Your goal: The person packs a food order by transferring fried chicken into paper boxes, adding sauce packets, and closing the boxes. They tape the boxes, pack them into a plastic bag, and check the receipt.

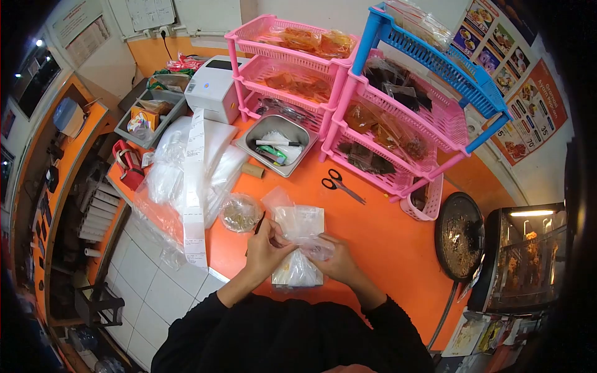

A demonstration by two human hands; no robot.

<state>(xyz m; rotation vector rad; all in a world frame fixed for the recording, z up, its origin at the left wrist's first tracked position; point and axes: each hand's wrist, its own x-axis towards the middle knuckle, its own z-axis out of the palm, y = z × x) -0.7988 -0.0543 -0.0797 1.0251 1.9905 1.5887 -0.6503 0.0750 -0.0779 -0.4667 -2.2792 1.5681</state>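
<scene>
My left hand (266, 247) is closed, its fingertips pinching a clear plastic bag (300, 270). A dark pen (259, 224) also sticks out from between its fingers. Across from it, my right hand (339, 260) grips a bunched, see-through part of the same plastic. Under the bag lies a pale, flat rectangular stack or pad (314, 217), mostly covered by plastic and hands. Left of it stands a round clear container (240, 212) with greenish-brown contents. What the bag holds, if anything, I cannot make out.
Scissors (339, 185) and a cardboard roll (253, 170) lie on the orange table (373, 230). Behind are a metal tray (249, 146), pink racks (336, 93) with packets and a white printer (214, 90). A long receipt strip (194, 205) crosses plastic bags at left.
</scene>
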